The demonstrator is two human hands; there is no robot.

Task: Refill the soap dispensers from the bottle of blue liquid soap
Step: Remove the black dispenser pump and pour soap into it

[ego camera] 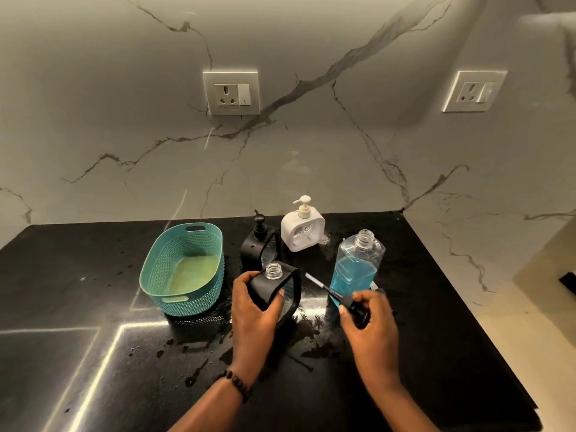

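A: On the black counter [93, 353], an uncapped black dispenser [276, 291] was held upright by the left hand [255, 316], fingers wrapped round its body. Its pump head [346, 302] was pinched in the right hand [371, 325], tube pointing away.

B: And the soap?

A: An open bottle of blue soap [357, 266] was noted just beside the right hand, roughly half full. Two capped dispensers, black [258, 244] and white [302, 227], were seen behind.

B: Step judged?

A: Opening done, pouring not begun. The pump would need setting down, then the bottle lifted and tipped steadily into the narrow neck.

left hand [254, 310] and right hand [369, 319] both curled closed, gripping.
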